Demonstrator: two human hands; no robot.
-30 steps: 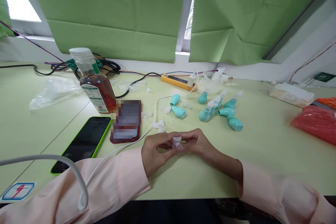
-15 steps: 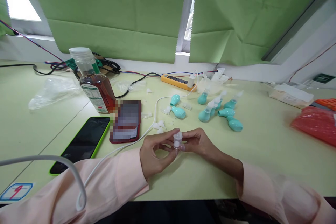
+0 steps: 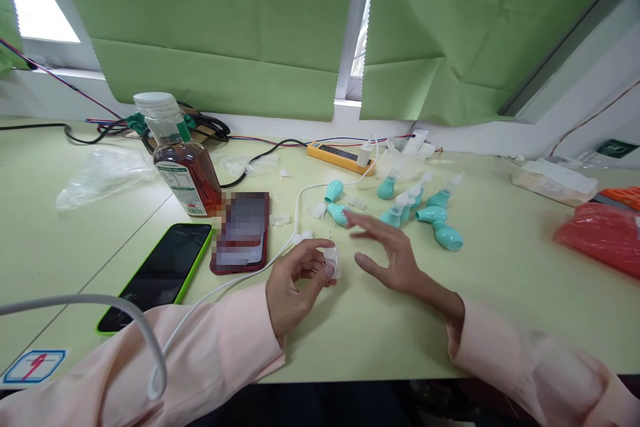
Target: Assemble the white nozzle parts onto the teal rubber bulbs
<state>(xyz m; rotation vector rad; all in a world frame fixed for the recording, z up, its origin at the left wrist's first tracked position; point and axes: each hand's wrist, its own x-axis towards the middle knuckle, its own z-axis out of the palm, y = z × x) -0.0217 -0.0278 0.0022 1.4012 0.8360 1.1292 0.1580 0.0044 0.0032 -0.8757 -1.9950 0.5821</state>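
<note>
Between the fingertips and thumb of my left hand (image 3: 300,283) is a small translucent plastic cup-like piece (image 3: 333,261). My right hand (image 3: 387,253) is off to its right in the air, fingers apart and holding nothing. Beyond the fingers of that hand lies a teal rubber bulb (image 3: 337,214), with another teal bulb (image 3: 334,191) just behind it. Several more bulbs stand or lie to the right, and some carry clear tips, such as this upright one (image 3: 387,187). Small white plastic pieces (image 3: 303,237) lie behind my left hand, partly covered by it.
A bottle of amber liquid (image 3: 187,177), a green-cased phone (image 3: 160,273) and a red-cased phone (image 3: 243,233) occupy the left side. A white cable (image 3: 295,213) runs to a yellow power strip (image 3: 340,158). A red plastic bag (image 3: 600,237) and a white box (image 3: 555,181) sit at right.
My right hand has let go of the small plastic piece, opened, and moved right and forward toward the teal bulbs. My left hand still holds the piece, now turned slightly.
</note>
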